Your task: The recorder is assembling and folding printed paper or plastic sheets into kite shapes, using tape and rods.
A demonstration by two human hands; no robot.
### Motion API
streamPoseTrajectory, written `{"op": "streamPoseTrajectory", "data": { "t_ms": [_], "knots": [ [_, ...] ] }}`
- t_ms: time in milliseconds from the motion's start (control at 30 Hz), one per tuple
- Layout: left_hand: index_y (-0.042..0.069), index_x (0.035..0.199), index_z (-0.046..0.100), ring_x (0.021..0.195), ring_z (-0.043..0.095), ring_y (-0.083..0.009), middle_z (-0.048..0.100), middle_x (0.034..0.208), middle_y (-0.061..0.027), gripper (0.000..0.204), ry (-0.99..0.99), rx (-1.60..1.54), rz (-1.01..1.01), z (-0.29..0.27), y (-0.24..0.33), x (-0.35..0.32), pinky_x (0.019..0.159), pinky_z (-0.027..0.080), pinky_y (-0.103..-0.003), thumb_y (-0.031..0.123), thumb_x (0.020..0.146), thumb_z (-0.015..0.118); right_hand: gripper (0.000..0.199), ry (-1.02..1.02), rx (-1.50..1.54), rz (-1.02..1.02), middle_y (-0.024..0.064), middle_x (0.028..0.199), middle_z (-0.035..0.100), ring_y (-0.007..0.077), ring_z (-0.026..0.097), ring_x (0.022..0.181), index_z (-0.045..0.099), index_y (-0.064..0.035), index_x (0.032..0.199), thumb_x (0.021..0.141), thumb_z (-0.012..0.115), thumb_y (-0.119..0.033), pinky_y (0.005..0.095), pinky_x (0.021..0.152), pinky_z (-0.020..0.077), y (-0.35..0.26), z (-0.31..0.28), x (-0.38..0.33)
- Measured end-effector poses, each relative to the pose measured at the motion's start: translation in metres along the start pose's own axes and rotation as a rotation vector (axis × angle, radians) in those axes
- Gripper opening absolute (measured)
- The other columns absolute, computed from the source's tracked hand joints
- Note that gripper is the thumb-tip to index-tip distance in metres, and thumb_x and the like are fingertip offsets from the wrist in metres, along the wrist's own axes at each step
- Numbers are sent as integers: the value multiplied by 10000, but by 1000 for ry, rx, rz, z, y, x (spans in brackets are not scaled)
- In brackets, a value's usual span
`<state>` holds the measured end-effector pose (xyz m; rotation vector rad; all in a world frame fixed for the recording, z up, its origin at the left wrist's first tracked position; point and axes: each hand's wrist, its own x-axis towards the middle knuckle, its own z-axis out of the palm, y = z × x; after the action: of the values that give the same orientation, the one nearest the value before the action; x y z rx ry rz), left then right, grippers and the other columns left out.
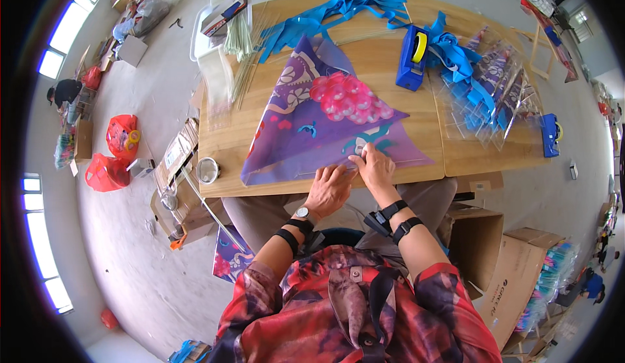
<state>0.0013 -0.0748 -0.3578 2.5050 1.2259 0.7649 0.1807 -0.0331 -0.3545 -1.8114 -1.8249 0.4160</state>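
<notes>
Resting left hand, fingers close together, beside right hand, fingers bunched — cannot tell what is pinched. Both meet the near edge of the purple printed sheet, on the wooden table — uneven pulling could pucker its thin material.

I can't see what's under the left hand and right hand, mid-frame. The table hides part of the trousers. The bottom edge crops the red shirt and, lower left, a blue bundle. Far right, someone in blue is too small to read.
</notes>
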Motion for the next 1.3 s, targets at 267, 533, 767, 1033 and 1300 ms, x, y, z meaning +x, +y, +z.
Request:
{"op": "streamPoseTrajectory", "data": {
  "t_ms": [267,533,767,1033,1300],
  "knots": [
    [92,1283,652,1221,529,-370,555,1333,-160,437,40,112,25,-27,-21,1,1031,402,-563,143,852,691,263,-35,106,-52,119,890,671,357,680,809,562,-92,969,920,749,-271,452,658,516,24,-9,-12],
    [12,1417,534,1277,482,-361,482,1450,-196,559,-129,298,-233,-56,-77,13,1028,415,-511,181,897,649,737,-58,-101,-301,90,1211,510,318,496,1159,604,-176,1214,623,913,-491,521,986,359,30,-49,-52],
    [-22,1432,491,1077,597,-327,621,1148,-135,592,-218,445,-183,-63,-86,23,901,500,-460,155,891,650,350,-66,-115,-411,61,1129,526,279,527,1141,604,-170,1093,795,787,-151,481,977,377,39,-43,-70],
    [-30,1452,458,942,673,-324,675,1011,-171,656,-216,464,-118,-57,-67,30,782,539,-441,180,868,671,191,-56,-103,-454,77,1103,597,287,571,1085,635,-136,1089,902,637,-97,458,966,405,36,-40,-79],
    [-10,1512,408,921,688,-298,683,1015,-162,691,-218,681,-53,-32,-85,37,745,550,-412,115,877,652,309,-69,-81,-478,72,1088,611,295,583,1101,619,-137,1075,796,691,-29,451,970,411,33,-39,-83]
  ]
}}
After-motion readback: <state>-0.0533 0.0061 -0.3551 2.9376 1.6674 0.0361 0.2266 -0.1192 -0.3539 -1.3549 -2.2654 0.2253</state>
